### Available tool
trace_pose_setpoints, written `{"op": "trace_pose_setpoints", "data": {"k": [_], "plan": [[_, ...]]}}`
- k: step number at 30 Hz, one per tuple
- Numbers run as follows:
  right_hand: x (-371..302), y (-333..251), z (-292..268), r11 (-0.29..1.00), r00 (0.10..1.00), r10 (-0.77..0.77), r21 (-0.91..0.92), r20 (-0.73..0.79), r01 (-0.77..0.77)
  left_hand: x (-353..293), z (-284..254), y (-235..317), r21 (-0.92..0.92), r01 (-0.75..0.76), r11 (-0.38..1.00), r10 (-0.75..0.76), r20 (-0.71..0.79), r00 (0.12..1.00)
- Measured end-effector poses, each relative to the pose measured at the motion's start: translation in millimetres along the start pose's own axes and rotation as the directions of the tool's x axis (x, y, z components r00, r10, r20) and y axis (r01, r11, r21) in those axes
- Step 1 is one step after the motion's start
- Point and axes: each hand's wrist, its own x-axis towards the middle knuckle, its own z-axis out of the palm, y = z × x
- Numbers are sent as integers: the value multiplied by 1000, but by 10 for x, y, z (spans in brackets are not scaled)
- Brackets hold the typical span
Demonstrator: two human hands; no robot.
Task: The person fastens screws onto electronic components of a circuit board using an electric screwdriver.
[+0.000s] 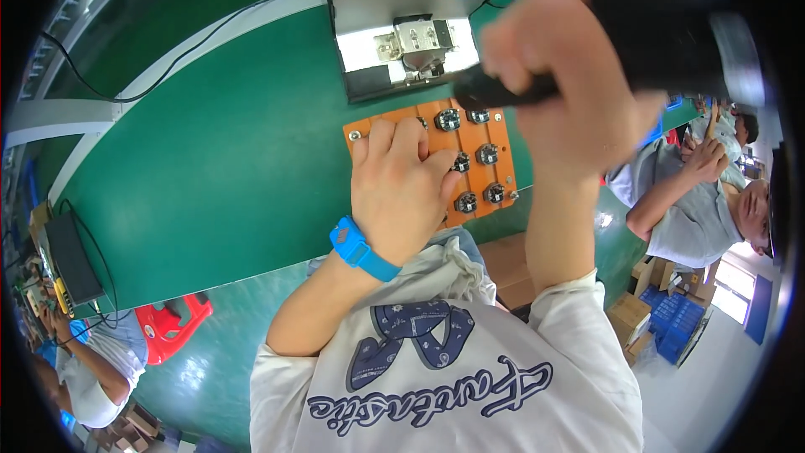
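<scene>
An orange board lies at the near edge of the green bench. Rows of round black parts with metal contacts, such as this round part, sit in it. My left hand, with a blue wrist strap, rests on the board's left side, fingers bent down onto it and steadying it. The thumb lies by a round part, and the hand covers others. Raised above the board's right side, my right hand is closed round a black electric screwdriver. Motion blurs both, and the dark nose of the tool points left over the board's far edge.
A silver screw feeder stands just beyond the board. Black cable runs across the far left frame. A red stool stands at lower left. Co-workers sit on both sides, one in grey. Cartons and blue boxes lie at right.
</scene>
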Motion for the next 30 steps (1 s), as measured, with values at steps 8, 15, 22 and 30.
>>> {"op": "trace_pose_setpoints", "data": {"k": [8,15,22,30], "plan": [[-665,-406,-513,846,803,507,363,-314,-391,113,14,175,-39,-38,999,35,-59,998],[-784,-315,-372,834,711,541,396,-449,-384,209,234,251,1,-79,997,79,-1,997],[-805,-251,-364,815,697,577,345,-425,-465,257,269,233,15,-56,998,56,24,998],[-756,-240,-71,776,505,616,578,-605,-253,313,292,209,20,-93,995,93,17,996]]}}
